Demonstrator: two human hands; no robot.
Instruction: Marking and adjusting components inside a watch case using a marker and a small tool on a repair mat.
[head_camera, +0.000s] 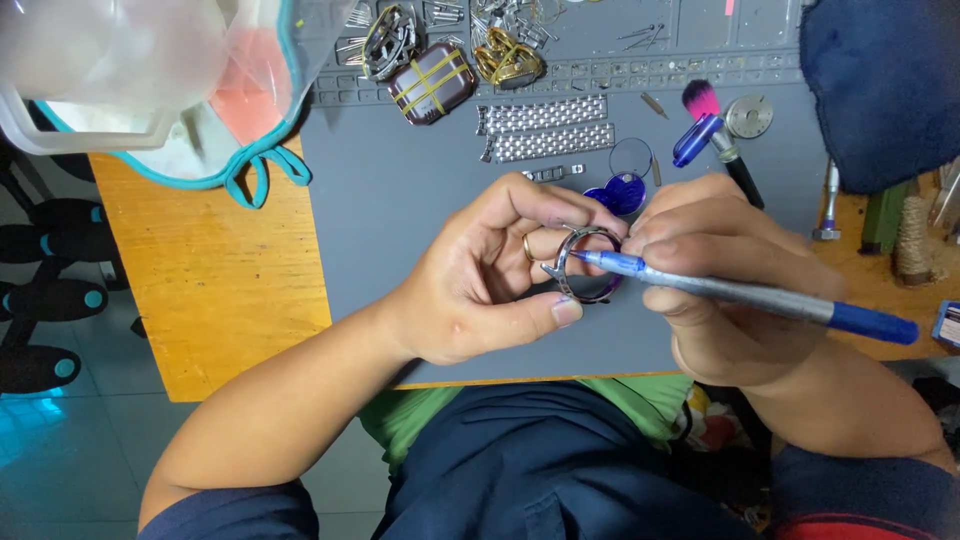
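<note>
My left hand (490, 275) holds a round silver watch case (578, 262) between thumb and fingers, above the grey work mat (400, 200). A gold ring sits on one finger of that hand. My right hand (725, 285) grips a blue and grey pen-shaped tool (750, 295), and its blue tip touches the inside rim of the watch case. Both hands hover over the near middle of the mat, just in front of my body.
Two silver bracelet strips (545, 130), a taped square watch case (432, 82), gold cases (508, 62), loose pins, a pink brush (718, 125), a blue loupe (618, 192) and a round case back (749, 115) lie on the mat. A clear plastic box (120, 70) stands left, a dark blue cloth (885, 85) right.
</note>
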